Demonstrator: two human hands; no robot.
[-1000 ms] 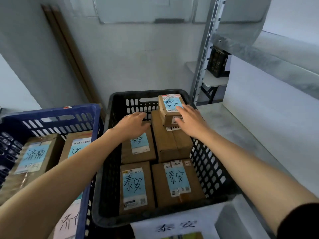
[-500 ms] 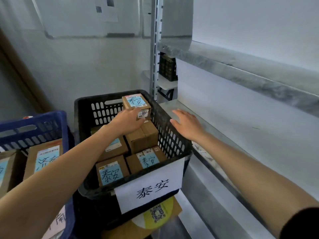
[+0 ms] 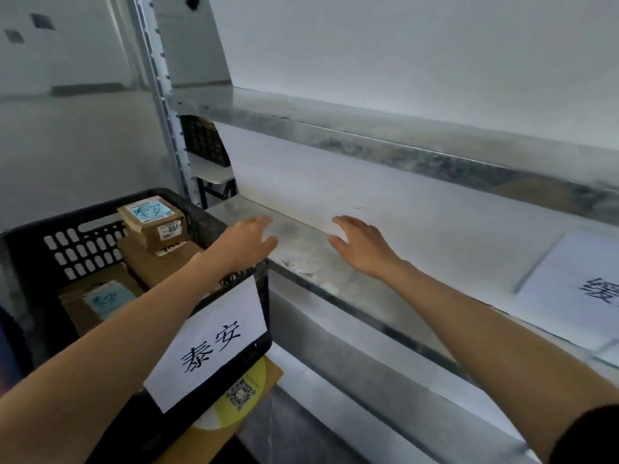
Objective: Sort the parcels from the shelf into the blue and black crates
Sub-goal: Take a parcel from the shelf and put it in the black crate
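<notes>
Left grip [image 3: 249, 242] and right grip [image 3: 360, 244] are being held spread and empty over the shelf [image 3: 301, 257]; the perched parcel [image 3: 152, 219] (nine o'clock) is arguably being endangered by the left forearm [image 3: 160, 303].

- The left hand [image 3: 248, 241] is flat, fingers straight, holding nothing, above the right rim of the black crate [image 3: 33, 239], with its fingertips over the left end of the shelf [image 3: 301, 252].
- The right hand [image 3: 360, 244], flat and empty too, is over the shelf just beside the left hand; whether it touches cannot be told.
- In the crate, a small parcel [image 3: 152, 217] with a blue label sits on a bigger parcel [image 3: 157, 262]; a blurred third parcel [image 3: 100, 303] lies lower, front left.
- A white sign [image 3: 214, 343] with two handwritten characters hangs on the crate's front.
- A white sheet [image 3: 576, 289] lies on the shelf at the right, cut off.
- A metal post [image 3: 160, 95] rises behind the crate.
</notes>
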